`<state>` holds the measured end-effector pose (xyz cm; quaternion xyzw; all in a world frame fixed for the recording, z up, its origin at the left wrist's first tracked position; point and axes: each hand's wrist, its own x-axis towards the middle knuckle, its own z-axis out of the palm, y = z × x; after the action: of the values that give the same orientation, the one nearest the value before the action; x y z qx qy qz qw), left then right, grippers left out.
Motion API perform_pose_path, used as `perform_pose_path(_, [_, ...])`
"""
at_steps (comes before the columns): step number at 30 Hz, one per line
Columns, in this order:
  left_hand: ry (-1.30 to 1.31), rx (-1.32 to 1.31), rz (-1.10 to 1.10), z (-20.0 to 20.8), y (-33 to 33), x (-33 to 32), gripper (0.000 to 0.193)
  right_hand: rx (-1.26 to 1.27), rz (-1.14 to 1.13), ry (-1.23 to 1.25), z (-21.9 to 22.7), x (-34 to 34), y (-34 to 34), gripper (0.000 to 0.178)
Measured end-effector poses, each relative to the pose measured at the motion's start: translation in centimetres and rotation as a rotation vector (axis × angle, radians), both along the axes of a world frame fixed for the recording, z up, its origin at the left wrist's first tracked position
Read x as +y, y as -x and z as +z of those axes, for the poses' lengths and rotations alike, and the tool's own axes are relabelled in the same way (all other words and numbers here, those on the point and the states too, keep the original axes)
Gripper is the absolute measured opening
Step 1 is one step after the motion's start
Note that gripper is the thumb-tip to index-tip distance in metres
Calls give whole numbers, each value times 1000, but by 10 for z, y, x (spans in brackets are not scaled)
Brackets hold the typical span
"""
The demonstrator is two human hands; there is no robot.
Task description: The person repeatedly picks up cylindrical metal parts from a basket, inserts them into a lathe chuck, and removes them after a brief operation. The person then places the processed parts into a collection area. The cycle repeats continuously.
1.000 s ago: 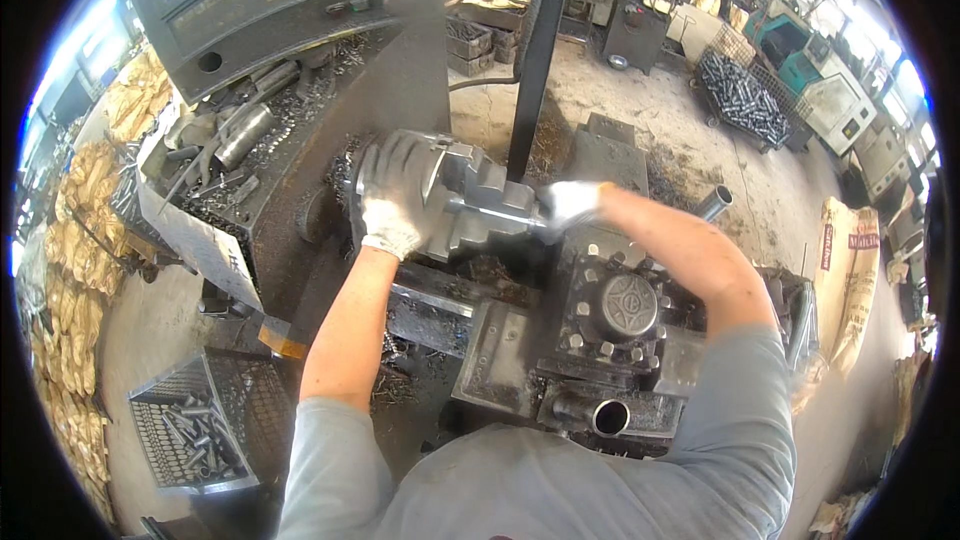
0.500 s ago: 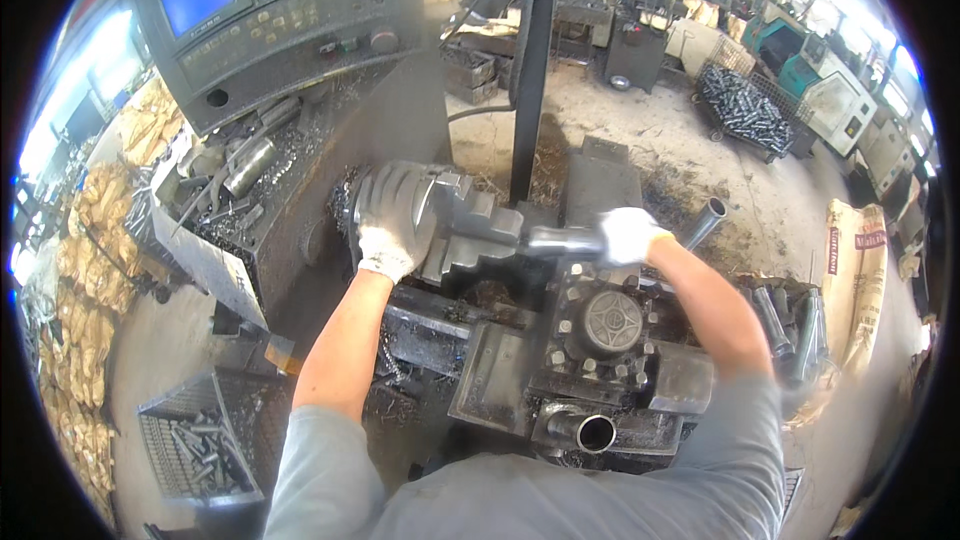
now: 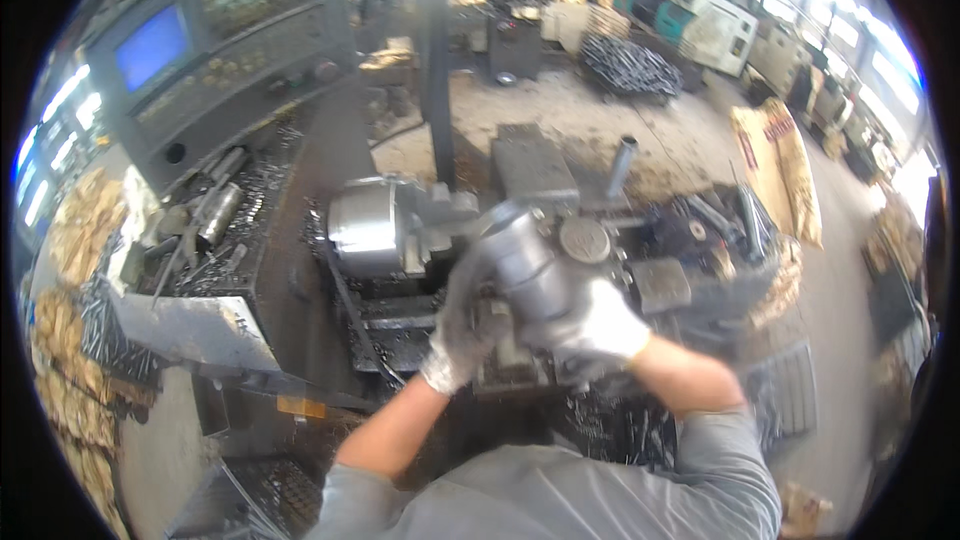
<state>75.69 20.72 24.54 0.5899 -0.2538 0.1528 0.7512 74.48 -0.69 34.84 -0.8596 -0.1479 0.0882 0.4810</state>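
Metal casting [image 3: 525, 270], grey and tube-shaped, is held tilted in front of the lathe chuck [image 3: 365, 228], at 3 o'clock from it. It is gripped from below by the gloved left hand [image 3: 465, 325] and right hand [image 3: 600, 325], fingers clamped around it. A control panel [image 3: 215, 35] is seen at 10 o'clock.

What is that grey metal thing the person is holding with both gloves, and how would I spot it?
Find the big round shiny chuck on the lathe. Just right of it, the left hand and right hand, both gloved, hold a thick grey metal pipe piece. Unlike the thin upright tube behind, it is fat and tilted.
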Motion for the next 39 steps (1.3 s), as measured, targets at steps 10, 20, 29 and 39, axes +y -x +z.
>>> perform_pose_path(10, [299, 1174, -172, -136, 41, -8, 46, 422, -191, -223, -256, 16, 61, 37])
perform_pose_path(20, [431, 1085, -57, -125, 67, 28, 34, 968, -921, -231, -227, -311, 299, 30])
perform_pose_path(29, [388, 1203, -287, -76, 69, -4, 55, 111, -1071, 178, -175, -310, 185, 66])
perform_pose_path(39, [453, 1271, -420, -82, 93, 15, 60, -518, 66, 177, -149, -32, 52, 54])
